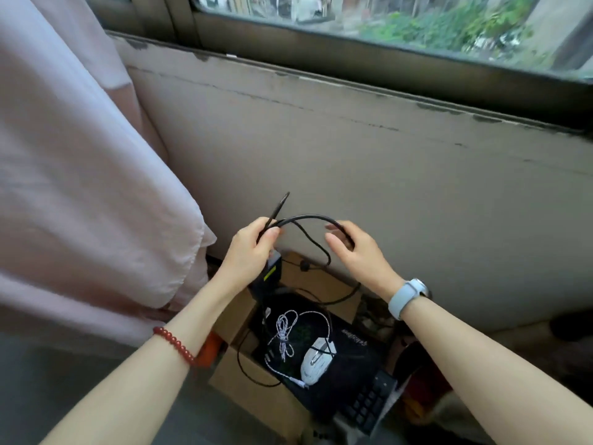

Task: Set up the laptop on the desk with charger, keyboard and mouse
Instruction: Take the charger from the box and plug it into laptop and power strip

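I count 2 hands: 1 left hand (pixel 252 248) and 1 right hand (pixel 359 252). There is 1 black charger cable (pixel 308 217) with 1 power brick (pixel 269 277), 1 white mouse (pixel 316 361) with its 1 braided cord (pixel 284 335), 1 black keyboard (pixel 369 403), 1 cardboard box (pixel 256 390), 1 red bead bracelet (pixel 175 343), 1 pale-blue watch (pixel 407 295), 1 pink curtain (pixel 80 175) and 1 window (pixel 385 17).
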The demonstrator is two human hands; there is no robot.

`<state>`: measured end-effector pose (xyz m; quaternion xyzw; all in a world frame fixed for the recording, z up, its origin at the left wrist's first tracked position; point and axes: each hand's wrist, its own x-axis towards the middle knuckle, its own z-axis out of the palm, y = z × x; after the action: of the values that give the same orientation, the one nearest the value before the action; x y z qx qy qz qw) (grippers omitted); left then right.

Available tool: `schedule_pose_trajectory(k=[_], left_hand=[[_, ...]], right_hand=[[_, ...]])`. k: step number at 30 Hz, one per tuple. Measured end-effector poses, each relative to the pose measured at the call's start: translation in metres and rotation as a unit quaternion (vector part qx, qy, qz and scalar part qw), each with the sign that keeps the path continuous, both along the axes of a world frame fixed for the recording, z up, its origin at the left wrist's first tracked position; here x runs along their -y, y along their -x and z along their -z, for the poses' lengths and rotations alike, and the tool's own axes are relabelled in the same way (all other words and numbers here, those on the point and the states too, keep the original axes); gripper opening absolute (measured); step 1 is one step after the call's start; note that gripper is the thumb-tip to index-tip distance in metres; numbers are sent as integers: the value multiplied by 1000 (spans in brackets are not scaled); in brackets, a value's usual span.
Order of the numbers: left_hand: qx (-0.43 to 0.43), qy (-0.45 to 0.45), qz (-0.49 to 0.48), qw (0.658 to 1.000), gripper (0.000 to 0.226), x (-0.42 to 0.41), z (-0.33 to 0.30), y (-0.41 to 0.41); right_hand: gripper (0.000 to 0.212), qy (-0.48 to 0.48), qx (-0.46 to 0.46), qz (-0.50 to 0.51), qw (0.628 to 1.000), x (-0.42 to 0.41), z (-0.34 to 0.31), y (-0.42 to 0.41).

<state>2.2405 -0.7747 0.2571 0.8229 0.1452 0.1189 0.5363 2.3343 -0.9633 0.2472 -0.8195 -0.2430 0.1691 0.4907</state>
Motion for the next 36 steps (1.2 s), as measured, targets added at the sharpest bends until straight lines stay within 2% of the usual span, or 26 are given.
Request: schedule_pose_trajectory(k=[5, 9, 12, 15, 20, 24, 29, 32, 36], left_hand=[[97, 32, 31, 994, 25, 12, -93, -13], [165, 63, 69, 982, 22, 28, -161, -12], [208, 122, 75, 968, 22, 40, -201, -12], [230, 176, 94, 953, 22, 51, -234, -10], [232, 267, 122, 927, 21, 69, -260, -1], [221, 322, 139, 910, 22, 87, -271, 8], [203, 351, 176, 897, 22, 109, -286, 19], [199, 401, 190, 874, 24, 125, -297, 30], [216, 434, 235, 842, 23, 157, -329, 49]], right_hand=[[34, -47, -16, -27, 998, 6, -63, 8], [38, -81, 13, 3, 997, 16, -111, 13], [62, -83, 13, -1, 996, 23, -137, 23], [89, -83, -6, 1, 997, 28, -153, 38], [91, -142, -21, 54, 988, 30, -177, 54], [103, -148, -25, 47, 988, 25, -184, 75], [96, -131, 22, 82, 988, 39, -191, 99], [72, -110, 61, 127, 984, 61, -203, 117], [55, -78, 153, 197, 965, 98, -242, 146]])
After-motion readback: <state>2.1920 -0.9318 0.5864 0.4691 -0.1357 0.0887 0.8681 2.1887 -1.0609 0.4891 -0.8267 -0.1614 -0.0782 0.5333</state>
